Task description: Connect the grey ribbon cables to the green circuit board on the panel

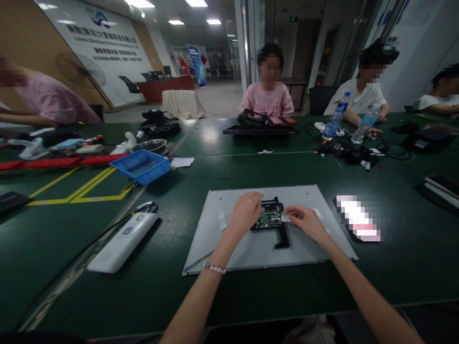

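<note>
A large pale panel (244, 253) lies flat on the green table, with a black bracket (282, 238) and a green circuit board (270, 220) at its middle. My left hand (247, 210) rests over the left side of the board, its fingers bent together; what its fingertips touch is hidden. At the board's right edge, my right hand (304, 220) pinches a thin, pale strip or cable end, too small to make out clearly. A white strip (223, 219) lies on the panel left of my left hand.
A white power bank (124, 242) with cables lies left of the panel, a phone (358, 218) right of it. Farther off are a blue tray (141, 166), a dark monitor-like object (261, 130) and two bottles (336, 116). Several people sit around the table.
</note>
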The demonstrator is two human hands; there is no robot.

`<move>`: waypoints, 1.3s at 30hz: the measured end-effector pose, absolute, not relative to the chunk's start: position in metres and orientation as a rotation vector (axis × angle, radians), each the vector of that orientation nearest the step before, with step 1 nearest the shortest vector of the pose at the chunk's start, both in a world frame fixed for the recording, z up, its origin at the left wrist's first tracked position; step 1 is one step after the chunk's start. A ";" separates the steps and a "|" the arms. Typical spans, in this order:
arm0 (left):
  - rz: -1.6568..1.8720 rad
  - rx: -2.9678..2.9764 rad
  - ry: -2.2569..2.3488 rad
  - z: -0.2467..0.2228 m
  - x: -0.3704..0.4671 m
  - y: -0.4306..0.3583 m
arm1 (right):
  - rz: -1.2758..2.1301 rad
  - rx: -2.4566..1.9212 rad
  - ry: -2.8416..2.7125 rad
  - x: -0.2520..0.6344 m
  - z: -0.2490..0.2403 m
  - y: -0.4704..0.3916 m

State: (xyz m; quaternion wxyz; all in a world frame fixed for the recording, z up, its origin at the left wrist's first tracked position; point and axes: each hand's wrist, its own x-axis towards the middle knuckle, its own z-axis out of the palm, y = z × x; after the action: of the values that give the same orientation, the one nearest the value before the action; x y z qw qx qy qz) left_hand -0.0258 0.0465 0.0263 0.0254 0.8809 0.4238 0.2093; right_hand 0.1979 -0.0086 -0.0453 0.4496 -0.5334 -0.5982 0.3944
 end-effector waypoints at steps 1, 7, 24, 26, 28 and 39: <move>0.676 2.710 1.235 0.027 -0.023 0.039 | 0.965 -1.317 -1.484 0.198 -0.045 -0.009; 0.599 2.751 1.009 0.015 -0.004 0.003 | 0.866 -1.307 -1.559 0.194 -0.043 -0.009; 0.456 2.845 0.959 0.003 -0.003 -0.005 | 0.693 -1.372 -1.675 0.185 -0.034 -0.017; 0.463 2.839 0.962 0.004 -0.003 -0.005 | 0.703 -1.377 -1.666 0.186 -0.033 -0.017; 0.464 2.836 0.965 0.004 -0.003 -0.005 | 0.705 -1.385 -1.657 0.187 -0.033 -0.017; 0.465 2.801 1.001 0.002 -0.003 -0.006 | 0.713 -1.451 -1.630 0.192 -0.039 -0.012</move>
State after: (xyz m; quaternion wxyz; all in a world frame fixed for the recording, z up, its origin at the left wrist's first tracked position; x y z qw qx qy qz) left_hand -0.0027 -0.0055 0.0018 0.0655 0.9283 0.3319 0.1540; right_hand 0.1922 -0.0122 -0.0392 0.4103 -0.5765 -0.6474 0.2832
